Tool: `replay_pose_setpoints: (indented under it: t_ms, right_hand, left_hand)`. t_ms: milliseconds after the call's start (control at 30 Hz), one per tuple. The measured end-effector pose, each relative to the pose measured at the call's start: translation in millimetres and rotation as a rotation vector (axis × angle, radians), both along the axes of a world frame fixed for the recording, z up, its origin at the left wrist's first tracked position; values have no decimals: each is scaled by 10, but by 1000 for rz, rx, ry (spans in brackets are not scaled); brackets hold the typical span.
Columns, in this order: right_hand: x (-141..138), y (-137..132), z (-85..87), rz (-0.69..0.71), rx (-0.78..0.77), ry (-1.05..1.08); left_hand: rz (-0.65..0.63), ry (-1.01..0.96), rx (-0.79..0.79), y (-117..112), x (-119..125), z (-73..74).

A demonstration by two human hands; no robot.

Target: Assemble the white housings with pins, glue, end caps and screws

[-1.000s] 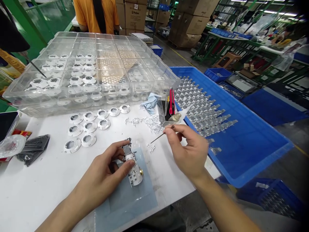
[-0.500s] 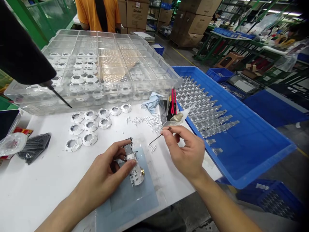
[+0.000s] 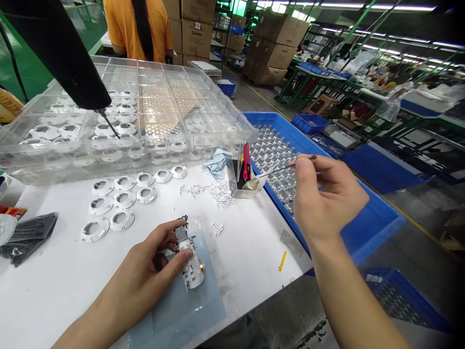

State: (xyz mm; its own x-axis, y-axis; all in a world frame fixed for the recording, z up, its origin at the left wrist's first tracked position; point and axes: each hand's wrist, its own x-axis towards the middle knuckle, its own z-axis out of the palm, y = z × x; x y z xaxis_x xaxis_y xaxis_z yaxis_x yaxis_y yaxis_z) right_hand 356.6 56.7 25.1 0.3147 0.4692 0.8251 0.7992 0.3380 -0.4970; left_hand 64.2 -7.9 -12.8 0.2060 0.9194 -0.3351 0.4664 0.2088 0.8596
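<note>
My left hand (image 3: 150, 271) rests on the white table (image 3: 54, 291) and pinches a small white assembly (image 3: 191, 269) with black and brass parts, lying on a bluish plastic sheet (image 3: 189, 305). My right hand (image 3: 327, 198) is raised over the blue bin (image 3: 378, 223), fingers pinched on a thin metal pick (image 3: 286, 167) whose tip points left toward a small clear box (image 3: 245, 186). Small white clips (image 3: 218, 191) lie scattered between the two hands.
Several white ring parts (image 3: 116, 201) lie in rows at left. A large clear compartment tray (image 3: 119, 111) stands behind them. The blue bin holds several metal brackets (image 3: 272, 155). A black hanging screwdriver (image 3: 61, 48) is at upper left. A person in orange (image 3: 138, 24) stands beyond.
My right hand has lifted with the pick and moved right, from above the white clips to over the blue bin. The black screwdriver has swung further into view. My left hand stays put.
</note>
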Motion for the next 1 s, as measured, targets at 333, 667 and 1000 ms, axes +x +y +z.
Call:
replay_pose_setpoints:
  t_ms: [333,667,1000]
  right_hand:
    - [-86,-235,-249,15,-454,-271]
    - [-677,-680,-603,181,-802,-470]
    - [-537,-871,-382,412,-783,-462]
  left_hand:
    - [-6,-20,33,12,1,59]
    - [-58,-43,-6,33,-23,62]
    - [-86,-110,-25,24,-62,84]
